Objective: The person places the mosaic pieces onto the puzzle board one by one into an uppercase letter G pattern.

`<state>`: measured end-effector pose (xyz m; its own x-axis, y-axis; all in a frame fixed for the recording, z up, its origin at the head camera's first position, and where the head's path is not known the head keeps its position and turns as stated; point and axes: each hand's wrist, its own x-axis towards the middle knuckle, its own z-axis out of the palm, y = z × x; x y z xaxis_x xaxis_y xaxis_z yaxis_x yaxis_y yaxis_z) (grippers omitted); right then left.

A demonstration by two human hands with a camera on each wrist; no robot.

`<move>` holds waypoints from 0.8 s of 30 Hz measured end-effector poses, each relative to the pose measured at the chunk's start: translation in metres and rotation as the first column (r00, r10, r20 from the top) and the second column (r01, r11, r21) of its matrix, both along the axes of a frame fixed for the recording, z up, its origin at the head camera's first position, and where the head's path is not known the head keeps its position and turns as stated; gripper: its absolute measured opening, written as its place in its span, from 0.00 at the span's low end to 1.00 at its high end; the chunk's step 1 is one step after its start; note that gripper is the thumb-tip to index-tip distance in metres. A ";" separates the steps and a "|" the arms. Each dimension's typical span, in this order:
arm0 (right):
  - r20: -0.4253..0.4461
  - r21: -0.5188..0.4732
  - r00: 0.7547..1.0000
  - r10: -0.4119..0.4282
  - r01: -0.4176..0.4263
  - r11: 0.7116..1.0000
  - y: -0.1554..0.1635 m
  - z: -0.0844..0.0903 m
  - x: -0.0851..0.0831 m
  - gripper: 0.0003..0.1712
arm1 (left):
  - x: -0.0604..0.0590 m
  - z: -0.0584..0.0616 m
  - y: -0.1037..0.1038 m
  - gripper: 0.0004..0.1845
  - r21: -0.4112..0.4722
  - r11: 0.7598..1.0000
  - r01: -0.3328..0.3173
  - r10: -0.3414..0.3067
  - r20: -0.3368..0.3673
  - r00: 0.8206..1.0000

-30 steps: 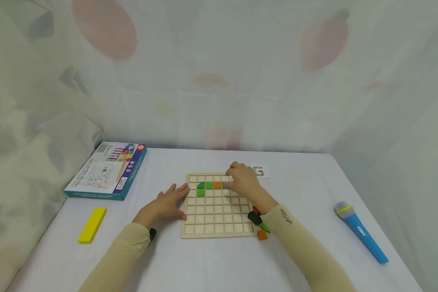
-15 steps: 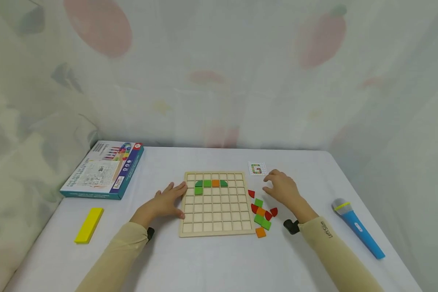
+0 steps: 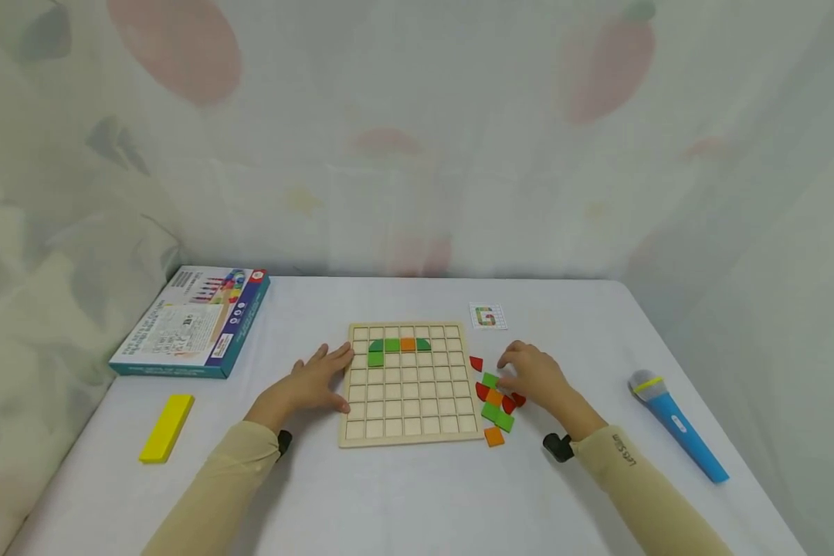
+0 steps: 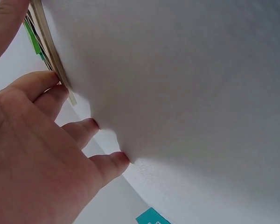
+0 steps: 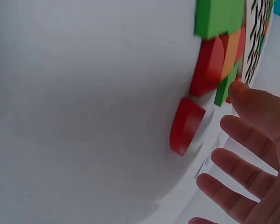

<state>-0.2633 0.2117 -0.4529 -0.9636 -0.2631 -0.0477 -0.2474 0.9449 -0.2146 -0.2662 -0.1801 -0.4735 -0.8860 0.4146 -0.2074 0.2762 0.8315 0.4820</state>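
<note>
A wooden grid board (image 3: 417, 409) lies in the middle of the table. Near its top left, a row holds a dark green rounded tile (image 3: 376, 346), a green square, an orange square (image 3: 408, 344) and another dark green rounded tile; a green square (image 3: 376, 359) sits below the row's left end. My left hand (image 3: 313, 386) has its fingers spread, thumb and fingertips touching the board's left edge. Above the loose tiles at the board's right side hovers my right hand (image 3: 538, 378), holding nothing. Its thumb is close to a green tile (image 3: 489, 380); a red rounded tile (image 5: 186, 126) lies under the hand.
More red, orange and green tiles lie loosely beside the board, including an orange square (image 3: 494, 437) nearest me. Behind them is a small pattern card (image 3: 488, 316). A game box (image 3: 188, 324) and a yellow block (image 3: 167, 428) lie left, a toy microphone (image 3: 677, 425) right.
My right hand has left the board's top row, uncovering a dark green tile at the row's right end, and moved right, then down over the loose tiles. The left hand stays at the board.
</note>
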 end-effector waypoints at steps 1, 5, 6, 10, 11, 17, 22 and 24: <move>0.006 0.005 1.000 0.003 -0.003 1.000 -0.001 -0.001 0.001 0.12 | 0.000 0.000 0.000 0.57 0.000 1.000 -0.002 0.002 0.003 1.000; 0.010 0.032 0.999 0.030 -0.031 0.999 -0.003 -0.003 0.007 0.10 | -0.001 -0.001 0.000 0.57 0.002 1.000 -0.003 0.003 0.010 1.000; 0.006 0.044 0.999 0.040 -0.040 0.998 -0.004 -0.003 0.009 0.10 | -0.001 -0.001 0.000 0.57 0.002 1.000 -0.001 0.001 0.011 1.000; -0.025 0.062 0.996 0.089 -0.087 0.994 -0.006 -0.003 0.017 0.10 | -0.001 -0.001 -0.001 0.57 0.006 1.000 0.007 -0.007 0.014 1.000; -0.030 0.060 0.995 0.093 -0.091 0.994 -0.007 -0.003 0.019 0.10 | -0.001 -0.002 -0.001 0.57 0.003 1.000 0.006 -0.006 0.015 1.000; -0.019 0.093 0.997 0.072 -0.070 0.993 -0.011 -0.002 0.025 0.11 | -0.003 -0.004 -0.003 0.57 0.008 1.000 0.015 -0.015 0.007 1.000; -0.015 0.096 0.999 0.046 -0.045 0.994 -0.012 -0.001 0.026 0.11 | -0.004 -0.005 -0.004 0.58 0.016 1.000 0.012 -0.013 0.016 1.000; -0.018 0.087 0.999 0.037 -0.035 0.996 -0.012 0.000 0.026 0.11 | -0.003 -0.005 -0.004 0.58 0.019 1.000 0.013 -0.014 0.016 1.000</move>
